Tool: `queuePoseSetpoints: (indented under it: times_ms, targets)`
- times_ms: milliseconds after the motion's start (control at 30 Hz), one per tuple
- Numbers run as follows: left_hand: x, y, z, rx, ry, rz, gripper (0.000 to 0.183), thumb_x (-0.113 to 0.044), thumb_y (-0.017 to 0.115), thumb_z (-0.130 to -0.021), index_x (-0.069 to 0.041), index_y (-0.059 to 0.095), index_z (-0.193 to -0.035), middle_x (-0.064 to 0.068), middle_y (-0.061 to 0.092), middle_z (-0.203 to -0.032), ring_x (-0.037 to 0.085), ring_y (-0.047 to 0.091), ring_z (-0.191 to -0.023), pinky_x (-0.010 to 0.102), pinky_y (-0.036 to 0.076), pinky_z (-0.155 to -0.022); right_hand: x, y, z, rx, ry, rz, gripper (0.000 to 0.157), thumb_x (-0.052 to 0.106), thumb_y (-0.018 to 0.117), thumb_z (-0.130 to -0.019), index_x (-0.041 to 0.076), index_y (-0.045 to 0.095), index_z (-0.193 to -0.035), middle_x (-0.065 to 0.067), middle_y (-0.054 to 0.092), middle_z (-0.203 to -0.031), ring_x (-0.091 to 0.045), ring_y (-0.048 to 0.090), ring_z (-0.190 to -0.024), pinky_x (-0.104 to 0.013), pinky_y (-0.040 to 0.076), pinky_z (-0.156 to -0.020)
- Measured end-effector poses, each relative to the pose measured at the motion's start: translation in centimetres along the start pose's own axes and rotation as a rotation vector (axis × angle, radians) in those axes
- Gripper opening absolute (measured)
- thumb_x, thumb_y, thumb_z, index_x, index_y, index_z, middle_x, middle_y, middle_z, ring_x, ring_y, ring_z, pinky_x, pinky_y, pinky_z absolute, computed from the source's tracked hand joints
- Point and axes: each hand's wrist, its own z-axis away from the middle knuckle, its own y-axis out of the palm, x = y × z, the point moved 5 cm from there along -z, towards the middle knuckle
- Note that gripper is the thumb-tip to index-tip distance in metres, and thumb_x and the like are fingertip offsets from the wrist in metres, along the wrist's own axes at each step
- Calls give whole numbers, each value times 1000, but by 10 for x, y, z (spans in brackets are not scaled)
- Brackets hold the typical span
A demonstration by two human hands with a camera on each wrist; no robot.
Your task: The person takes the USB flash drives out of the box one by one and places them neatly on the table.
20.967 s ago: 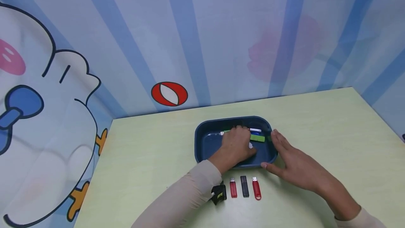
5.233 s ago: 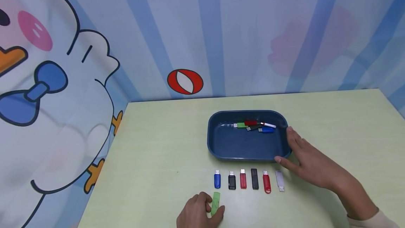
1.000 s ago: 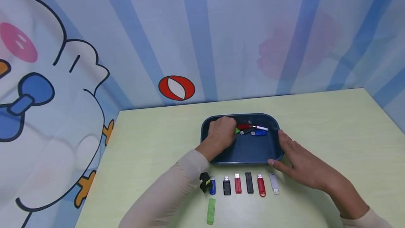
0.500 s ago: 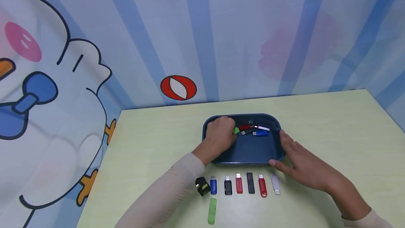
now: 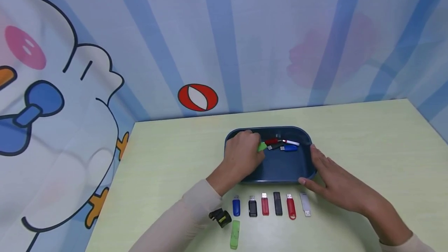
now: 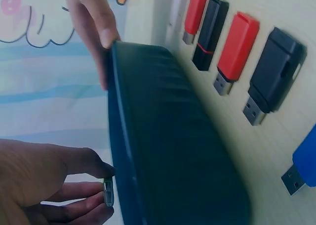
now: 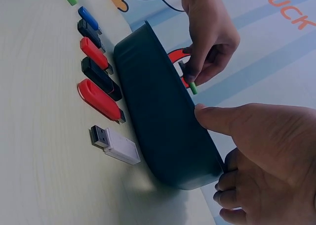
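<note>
Over the left part of a dark blue tray (image 5: 280, 172), my left hand (image 5: 243, 151) pinches a green USB stick (image 5: 261, 146) between thumb and fingers. In the left wrist view the metal plug end of this USB stick (image 6: 108, 191) shows at the fingertips, above the tray's rim. My right hand (image 5: 337, 184) rests with straight fingers against the tray's right end, its thumb on the front rim in the right wrist view. Inside the tray lie a red stick (image 5: 271, 141), a black USB stick (image 5: 275, 147), a blue USB stick (image 5: 289, 148) and a slim white piece (image 5: 291, 142).
In front of the tray stands a row of USB sticks: blue (image 5: 236, 207), black (image 5: 252, 208), red (image 5: 265, 206), long black (image 5: 278, 203), red with a ring end (image 5: 291, 208) and white (image 5: 305, 204). A green stick (image 5: 235, 235) lies nearer, below the blue one.
Since five seconds ago my left hand has left the green stick on the table and gone into the tray. In the last second it rises slightly with another green USB stick. My right hand stays put.
</note>
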Motion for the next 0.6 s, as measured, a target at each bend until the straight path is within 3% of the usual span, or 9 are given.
queuePoseSetpoints:
  times_ms: [333, 600]
  targets:
    - [-4, -22, 31, -26, -25, 59, 15, -24, 81, -92, -11, 81, -100, 0, 71, -86, 10, 60, -74, 19, 47, -54, 1, 1, 0, -1, 12, 7, 110, 62, 62, -101, -2, 1, -168, -29, 10, -175, -54, 18, -159, -71, 24, -122]
    - [-10, -37, 60, -44, -27, 94, 21, -26, 87, -88, -9, 81, -99, 0, 70, -86, 9, 58, -73, 16, 44, -52, 2, 1, -1, -9, 6, 16, 111, 62, 62, -100, -2, 2, -168, -29, 10, -175, -53, 18, -159, -70, 24, -122]
